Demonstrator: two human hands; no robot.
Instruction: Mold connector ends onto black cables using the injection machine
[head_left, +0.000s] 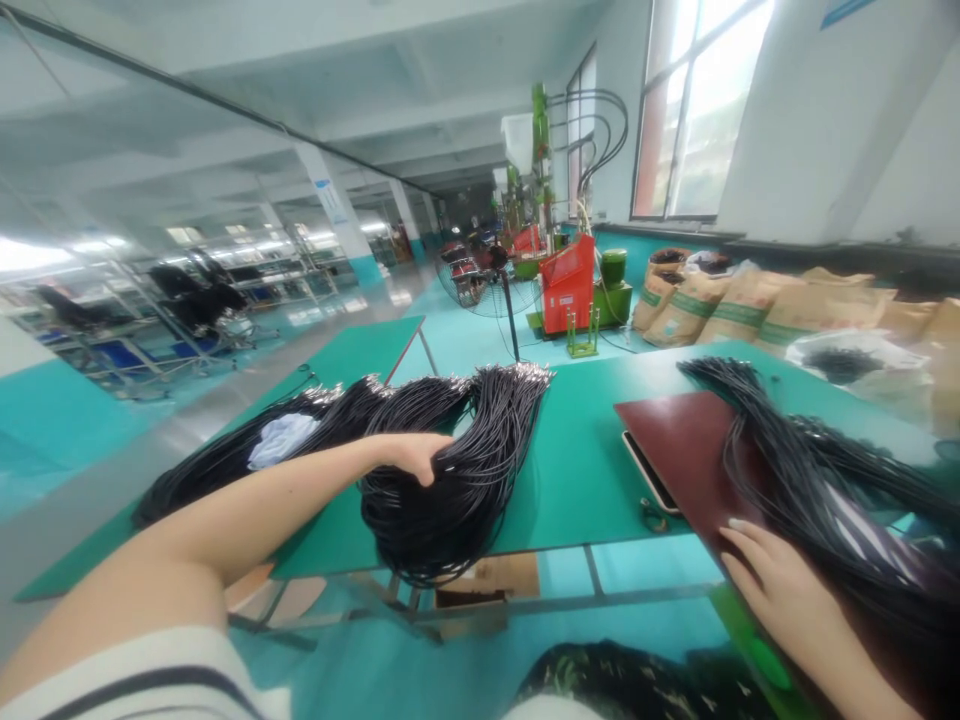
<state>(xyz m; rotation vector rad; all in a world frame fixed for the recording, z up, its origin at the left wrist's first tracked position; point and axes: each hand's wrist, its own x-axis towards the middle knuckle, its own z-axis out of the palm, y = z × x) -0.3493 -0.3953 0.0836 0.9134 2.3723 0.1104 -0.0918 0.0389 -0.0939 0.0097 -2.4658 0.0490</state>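
Observation:
A thick looped bundle of black cables [480, 450] with shiny metal ends lies on the green table [577, 450]. My left hand [420, 456] grips it on its left side, its fingers wrapped into the strands. More black cables [225, 460] lie to the left, with a pale blue cloth [282, 440] on them. On the right, my right hand [772, 570] rests with fingers spread on the dark red board [675, 450], beside another long bundle of black cables [787, 460].
A phone-like device [649, 472] and scissors [652, 516] lie by the board's left edge. Behind the table stand a fan [495, 275], a red machine [566, 285] and brown sacks [742, 305]. A cardboard box [487, 590] sits under the table.

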